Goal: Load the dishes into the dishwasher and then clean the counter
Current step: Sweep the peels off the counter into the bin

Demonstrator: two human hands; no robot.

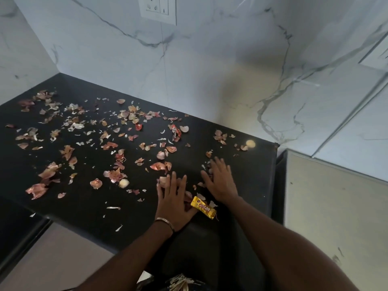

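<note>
Both sets of fingers lie straight and spread, the left hand (pixel 172 198) and right hand (pixel 220 181) flat on the black counter (pixel 84 206) near its right front edge. A yellow candy wrapper (pixel 203 207) lies between them, touching the left hand. Onion peels (pixel 88 139) litter the counter leftward and toward the marble wall (pixel 210 70).

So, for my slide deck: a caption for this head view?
Both hands flat on a black counter, gathering scattered onion peels beside a yellow 5Star wrapper.
</note>
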